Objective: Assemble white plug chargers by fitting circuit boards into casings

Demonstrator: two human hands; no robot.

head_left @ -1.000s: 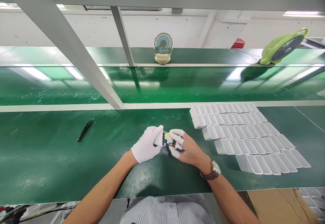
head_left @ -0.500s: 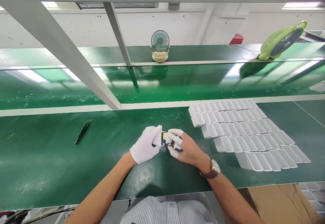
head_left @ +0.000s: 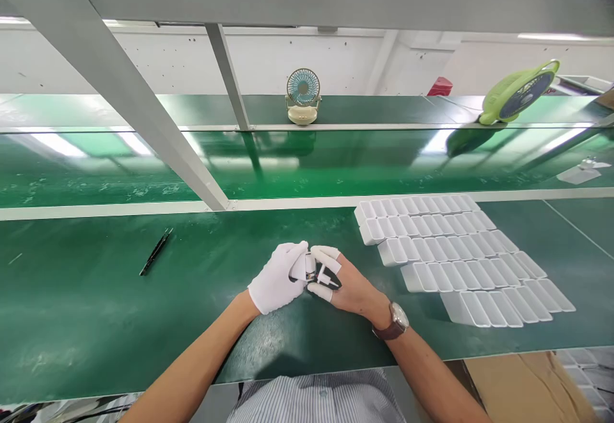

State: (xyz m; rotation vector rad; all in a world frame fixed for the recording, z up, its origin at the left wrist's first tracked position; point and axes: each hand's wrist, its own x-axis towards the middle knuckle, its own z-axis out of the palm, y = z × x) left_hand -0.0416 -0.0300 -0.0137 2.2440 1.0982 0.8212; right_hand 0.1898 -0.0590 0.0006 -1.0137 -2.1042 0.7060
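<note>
My left hand, in a white glove, and my right hand, bare with white finger cots and a wristwatch, meet over the green bench mat. Between their fingertips they pinch a small white case holding a circuit board. Both hands are closed on it, just above the mat. The board is now mostly hidden by my fingers.
Rows of white plastic cases lie open on the mat to the right. Black tweezers lie to the left. A conveyor belt runs behind, with a small fan and a green fan on the shelf beyond. A slanted metal beam crosses overhead.
My fingers have shifted over the small part, so the yellow and green of the board is now covered. The hands stay in the same spot.
</note>
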